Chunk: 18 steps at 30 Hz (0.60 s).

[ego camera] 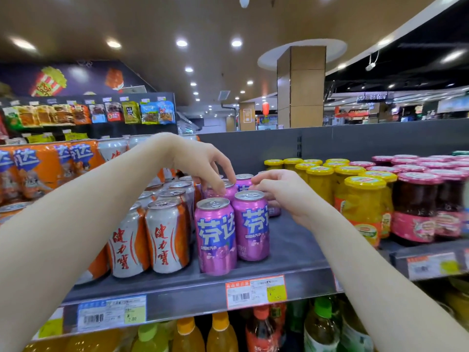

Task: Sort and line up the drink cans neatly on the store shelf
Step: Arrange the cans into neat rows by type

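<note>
Grey metal shelf (291, 250), front lip carrying price tags (256, 290). At far left, orange shrink-wrapped packs (38, 166). Next, white-and-orange cans (166, 237) in files running front to back, packed tight against the purple ones, no free room between. Left hand (200, 158) arched in from the left, fingers (217, 185) curled down and pinching the lid rim of the rear purple can (232, 193). Before it, two front purple cans (215, 237), upright and touching, long axes vertical, lids up, labels toward the aisle, the left one nearer the lip. Right hand (284, 193) just right of them, fingers (264, 180) curled beside other purple cans (243, 181) behind; gripping or only touching, cannot tell. Rightward, bare shelf floor up to yellow-lidded jars (363, 207), then red-lidded jars (416, 209).
</note>
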{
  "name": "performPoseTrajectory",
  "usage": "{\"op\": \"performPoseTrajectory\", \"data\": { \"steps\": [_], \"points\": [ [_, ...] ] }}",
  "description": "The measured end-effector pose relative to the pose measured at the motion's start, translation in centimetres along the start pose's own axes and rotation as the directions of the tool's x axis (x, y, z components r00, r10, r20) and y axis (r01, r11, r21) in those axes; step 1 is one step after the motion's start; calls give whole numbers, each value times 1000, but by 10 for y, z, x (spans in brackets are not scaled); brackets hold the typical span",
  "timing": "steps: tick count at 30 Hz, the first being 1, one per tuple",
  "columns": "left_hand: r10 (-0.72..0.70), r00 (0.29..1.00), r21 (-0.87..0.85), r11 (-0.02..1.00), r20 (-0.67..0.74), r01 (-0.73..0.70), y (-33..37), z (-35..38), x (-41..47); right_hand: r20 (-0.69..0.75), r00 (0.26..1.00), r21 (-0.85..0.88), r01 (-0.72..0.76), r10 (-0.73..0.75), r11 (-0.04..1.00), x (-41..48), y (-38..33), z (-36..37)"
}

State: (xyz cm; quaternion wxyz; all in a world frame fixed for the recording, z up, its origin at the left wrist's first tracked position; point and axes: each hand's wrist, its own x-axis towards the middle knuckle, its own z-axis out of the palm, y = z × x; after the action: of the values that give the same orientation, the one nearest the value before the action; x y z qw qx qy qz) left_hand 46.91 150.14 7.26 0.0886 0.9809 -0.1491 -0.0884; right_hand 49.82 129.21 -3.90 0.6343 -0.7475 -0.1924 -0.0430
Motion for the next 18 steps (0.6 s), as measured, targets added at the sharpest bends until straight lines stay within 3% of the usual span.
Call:
{"op": "performPoseTrajectory", "data": {
  "steps": [6,12,18],
  "points": [
    [45,995,-21,999,-85,-47,19,-15,2,42,999,119,23,-29,993,3,4,-7],
    [87,986,-60,994,-139,-96,28,-11,16,173,981,260,39,-87,965,0,5,-10],
    [149,971,-156,971,-187,-179,36,-8,28,130,986,216,72,-102,974,3,12,-20]
  ]
}}
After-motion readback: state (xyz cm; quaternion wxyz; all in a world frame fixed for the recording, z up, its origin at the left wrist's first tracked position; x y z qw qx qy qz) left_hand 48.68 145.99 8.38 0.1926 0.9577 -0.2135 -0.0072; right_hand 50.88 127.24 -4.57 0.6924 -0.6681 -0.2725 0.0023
